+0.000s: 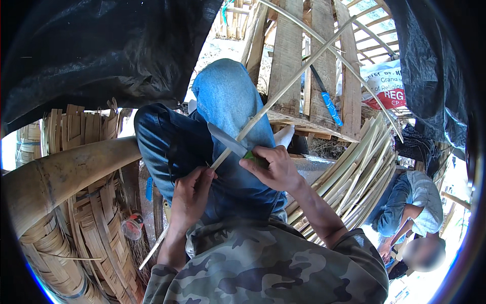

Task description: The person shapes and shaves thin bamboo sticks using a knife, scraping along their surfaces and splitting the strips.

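A long, pale bamboo strip (287,87) runs slantwise across my lap, from beside my left forearm up to the far right. My left hand (193,195) pinches it low down, thumb and fingers closed on it. In my right hand (276,168) is a knife (226,139), its green handle wrapped by my fingers. The blade points up and left and crosses the strip just above my left hand, seemingly touching it. Below the strip is my raised leg in blue jeans (228,93).
To the right lies a bundle of bamboo strips (349,185). A blue-handled tool (331,108) rests on the wooden slats (286,61) ahead. A thick bamboo pole (76,175), woven bamboo baskets (98,218) and a plastic cup (132,227) are at left. Another person (417,197) sits bent at far right.
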`<state>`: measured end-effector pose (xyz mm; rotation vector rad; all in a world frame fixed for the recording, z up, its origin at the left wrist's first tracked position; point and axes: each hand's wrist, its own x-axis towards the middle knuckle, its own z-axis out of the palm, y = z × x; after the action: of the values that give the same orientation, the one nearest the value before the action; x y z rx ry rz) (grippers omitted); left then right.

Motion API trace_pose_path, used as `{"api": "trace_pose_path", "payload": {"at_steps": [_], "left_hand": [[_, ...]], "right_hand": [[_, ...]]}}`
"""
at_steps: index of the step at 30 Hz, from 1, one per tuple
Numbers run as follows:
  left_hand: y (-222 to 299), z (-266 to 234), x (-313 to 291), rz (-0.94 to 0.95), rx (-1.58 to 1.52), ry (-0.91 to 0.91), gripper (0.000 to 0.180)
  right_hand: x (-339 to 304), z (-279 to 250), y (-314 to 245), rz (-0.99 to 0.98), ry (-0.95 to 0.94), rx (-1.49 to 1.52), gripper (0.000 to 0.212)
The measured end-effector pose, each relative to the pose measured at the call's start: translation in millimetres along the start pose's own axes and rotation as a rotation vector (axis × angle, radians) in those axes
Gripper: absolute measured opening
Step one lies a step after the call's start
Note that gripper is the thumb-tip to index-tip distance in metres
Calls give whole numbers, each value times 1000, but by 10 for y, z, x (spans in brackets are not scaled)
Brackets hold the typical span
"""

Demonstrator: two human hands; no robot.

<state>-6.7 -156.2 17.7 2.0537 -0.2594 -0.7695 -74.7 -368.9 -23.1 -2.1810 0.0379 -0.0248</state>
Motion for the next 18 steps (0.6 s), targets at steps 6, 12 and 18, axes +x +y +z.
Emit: {"api": "trace_pose_path", "payload": {"at_steps": [6,12,18], "left_hand": [[-7,21,-23,68,50,60,16],[-152,-68,-230,33,99,119,16],[-251,-316,-680,-117,161,86,19]], "right_hand": [[30,61,24,-449,276,-361,41],[29,165,-17,-162,180,-66,30],[54,147,-26,-88,80,-5,34]]}}
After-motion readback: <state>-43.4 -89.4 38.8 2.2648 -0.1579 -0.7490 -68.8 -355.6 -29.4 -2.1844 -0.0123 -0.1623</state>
